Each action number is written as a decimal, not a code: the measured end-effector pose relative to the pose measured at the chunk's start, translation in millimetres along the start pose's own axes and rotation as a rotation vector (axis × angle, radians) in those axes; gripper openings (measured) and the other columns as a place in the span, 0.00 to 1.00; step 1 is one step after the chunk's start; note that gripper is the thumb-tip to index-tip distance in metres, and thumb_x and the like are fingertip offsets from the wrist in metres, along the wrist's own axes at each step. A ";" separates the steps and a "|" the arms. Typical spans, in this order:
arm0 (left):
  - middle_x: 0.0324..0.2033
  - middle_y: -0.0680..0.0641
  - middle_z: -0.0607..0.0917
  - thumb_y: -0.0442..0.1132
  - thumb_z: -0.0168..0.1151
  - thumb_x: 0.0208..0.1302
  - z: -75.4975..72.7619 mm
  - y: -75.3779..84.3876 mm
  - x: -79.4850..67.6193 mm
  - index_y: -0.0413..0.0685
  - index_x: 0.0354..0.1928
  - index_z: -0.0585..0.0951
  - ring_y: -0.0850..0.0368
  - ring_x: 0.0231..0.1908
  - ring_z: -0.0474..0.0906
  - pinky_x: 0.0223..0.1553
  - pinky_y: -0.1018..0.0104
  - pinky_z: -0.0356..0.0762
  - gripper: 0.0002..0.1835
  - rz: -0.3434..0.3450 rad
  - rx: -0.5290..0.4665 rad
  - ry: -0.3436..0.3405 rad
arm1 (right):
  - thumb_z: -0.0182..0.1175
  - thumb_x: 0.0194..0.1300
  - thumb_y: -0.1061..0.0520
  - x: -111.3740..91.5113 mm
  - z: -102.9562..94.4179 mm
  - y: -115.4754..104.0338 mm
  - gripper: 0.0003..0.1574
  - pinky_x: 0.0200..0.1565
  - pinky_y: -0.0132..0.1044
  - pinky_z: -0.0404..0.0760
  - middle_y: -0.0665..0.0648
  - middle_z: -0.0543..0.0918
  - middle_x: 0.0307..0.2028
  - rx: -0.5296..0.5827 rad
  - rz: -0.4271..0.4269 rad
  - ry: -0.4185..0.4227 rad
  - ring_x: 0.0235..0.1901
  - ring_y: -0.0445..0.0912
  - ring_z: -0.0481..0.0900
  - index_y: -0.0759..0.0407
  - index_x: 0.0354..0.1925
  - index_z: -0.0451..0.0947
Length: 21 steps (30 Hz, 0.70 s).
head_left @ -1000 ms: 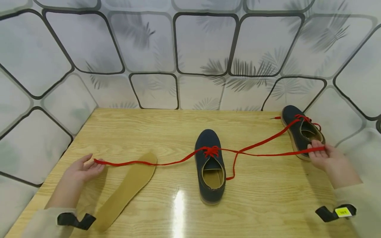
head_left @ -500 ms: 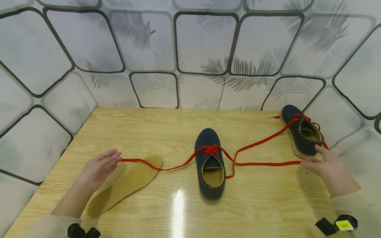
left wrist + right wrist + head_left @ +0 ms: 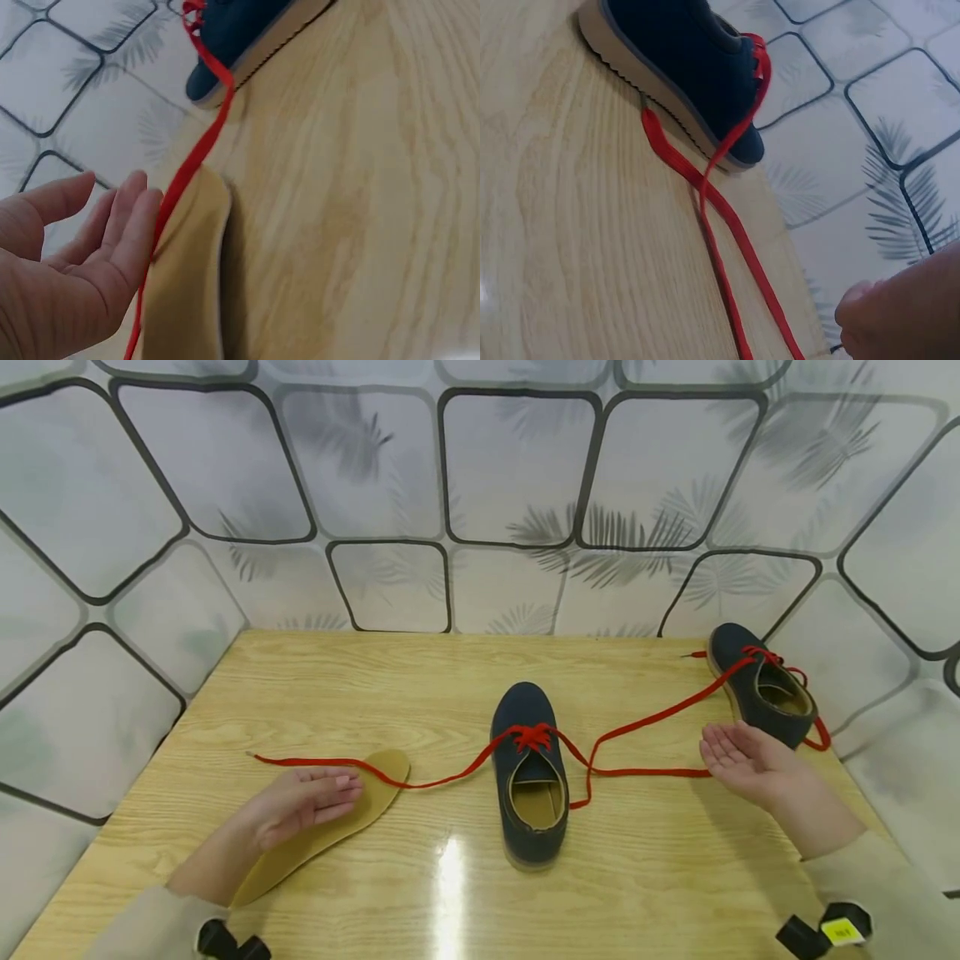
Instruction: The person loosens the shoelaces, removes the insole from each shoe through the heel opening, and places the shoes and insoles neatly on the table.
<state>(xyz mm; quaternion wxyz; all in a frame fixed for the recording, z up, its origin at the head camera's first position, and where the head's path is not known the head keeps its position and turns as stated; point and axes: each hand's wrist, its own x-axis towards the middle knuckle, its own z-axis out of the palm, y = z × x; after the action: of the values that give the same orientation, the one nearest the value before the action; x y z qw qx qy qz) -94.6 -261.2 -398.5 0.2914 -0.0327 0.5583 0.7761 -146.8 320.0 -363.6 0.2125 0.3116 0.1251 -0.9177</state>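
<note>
A dark navy shoe (image 3: 528, 777) with red laces (image 3: 534, 739) tied through its eyelets stands mid-table, toe toward the wall. One lace end runs left, across a tan insole (image 3: 337, 827), and lies loose on the table. My left hand (image 3: 303, 802) hovers over the insole, fingers relaxed, holding nothing; the left wrist view shows the red lace beside its fingertips. On the right, my right hand (image 3: 750, 768) is palm up with fingers loosely bent, in front of a second navy shoe (image 3: 765, 689). The other lace end passes behind that hand, its tip hidden.
The wooden table (image 3: 637, 868) ends at a patterned wall (image 3: 517, 477) behind and on both sides. A second lace stretches from the far-right shoe toward the middle shoe, crossing the right-hand lace.
The left hand let go of the lace end and moved right over the insole. My right hand released its lace and moved left. The lace ends now lie lower on the table.
</note>
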 end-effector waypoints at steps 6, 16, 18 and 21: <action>0.44 0.45 0.85 0.31 0.48 0.71 19.2 -3.2 13.4 0.41 0.46 0.81 0.55 0.47 0.82 0.52 0.64 0.78 0.12 -0.083 -0.050 -0.133 | 0.51 0.71 0.53 9.2 11.9 21.9 0.19 0.62 0.32 0.66 0.62 0.81 0.38 -0.196 0.071 -0.029 0.44 0.49 0.79 0.68 0.36 0.78; 0.42 0.44 0.86 0.31 0.46 0.72 51.2 -0.7 41.3 0.39 0.45 0.81 0.54 0.46 0.83 0.53 0.63 0.76 0.13 -0.173 -0.118 -0.177 | 0.51 0.71 0.51 22.9 36.7 55.0 0.19 0.51 0.35 0.78 0.55 0.84 0.39 -0.710 0.175 -0.098 0.42 0.44 0.81 0.62 0.38 0.82; 0.41 0.44 0.86 0.31 0.45 0.73 57.2 0.0 48.5 0.39 0.44 0.81 0.54 0.45 0.83 0.53 0.63 0.76 0.13 -0.166 -0.125 -0.192 | 0.50 0.72 0.52 28.3 40.7 58.6 0.19 0.49 0.35 0.79 0.55 0.84 0.38 -0.767 0.176 -0.115 0.41 0.43 0.82 0.61 0.37 0.83; 0.40 0.44 0.86 0.31 0.45 0.73 66.9 0.7 58.9 0.41 0.42 0.82 0.55 0.44 0.83 0.53 0.63 0.76 0.13 -0.163 -0.128 -0.205 | 0.49 0.73 0.53 36.8 46.8 63.9 0.19 0.48 0.34 0.80 0.55 0.85 0.36 -0.824 0.195 -0.139 0.39 0.43 0.83 0.61 0.36 0.83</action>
<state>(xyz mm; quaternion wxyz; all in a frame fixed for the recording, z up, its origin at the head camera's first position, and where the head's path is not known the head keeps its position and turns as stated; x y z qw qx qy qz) -125.3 -177.6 -395.0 0.4060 -0.0171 0.4705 0.7833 -167.5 235.4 -356.5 0.4129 0.1487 0.4365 -0.7854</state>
